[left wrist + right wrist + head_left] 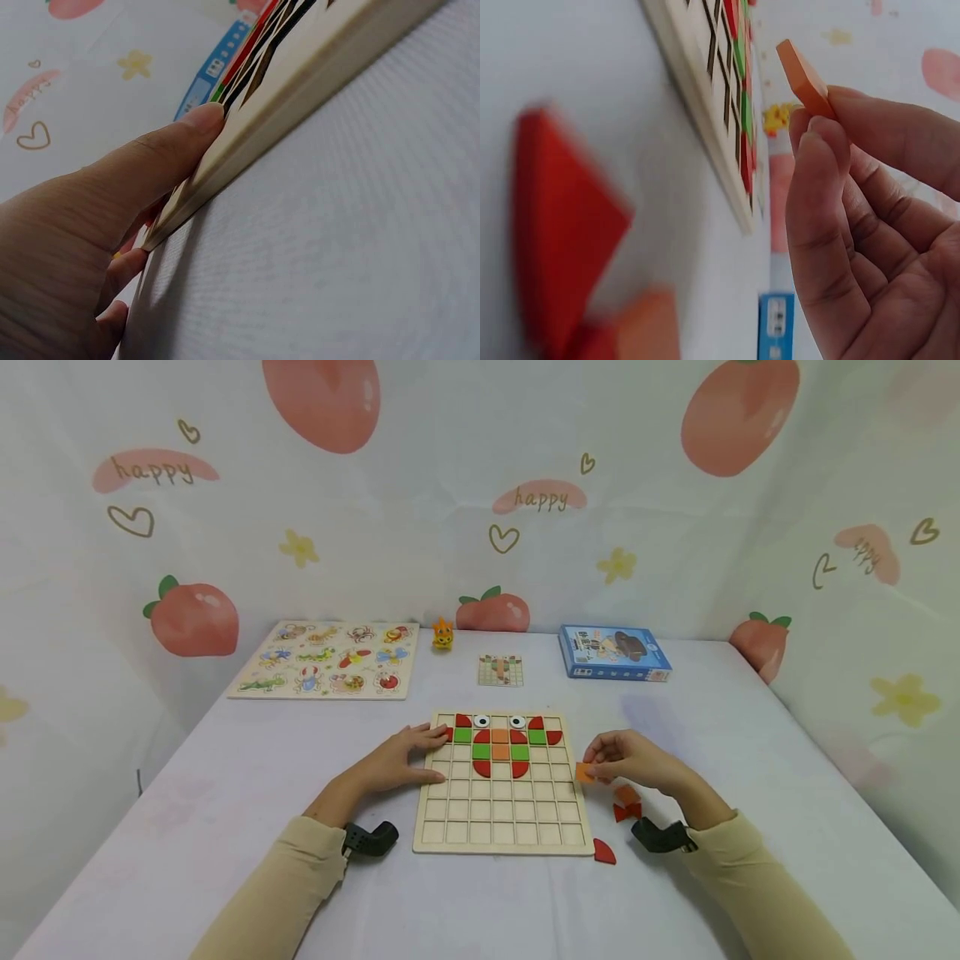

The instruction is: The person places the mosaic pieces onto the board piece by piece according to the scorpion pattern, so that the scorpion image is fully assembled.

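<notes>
A square wooden grid board (pixel 480 849) lies in front of me, with red quarter-circle pieces, green and orange squares and two eye pieces in its upper cells. My left hand (pixel 392 762) rests on the board's left edge; in the left wrist view its thumb (pixel 161 150) lies along the rim. At the board's right side, my right hand (pixel 641 763) pinches an orange square tile (pixel 583 772) between thumb and fingertips. The right wrist view shows the tile (pixel 802 79) raised above the table. Below that hand lie an orange piece (pixel 627 794) and some red pieces (pixel 627 812).
One red quarter-circle (pixel 603 852) lies by the board's lower right corner. Farther back are an insect puzzle board (pixel 322 687), a small orange figure (pixel 442 635), a pattern card (pixel 500 670) and a blue box (pixel 615 653). A printed cloth (pixel 420 460) hangs behind the table.
</notes>
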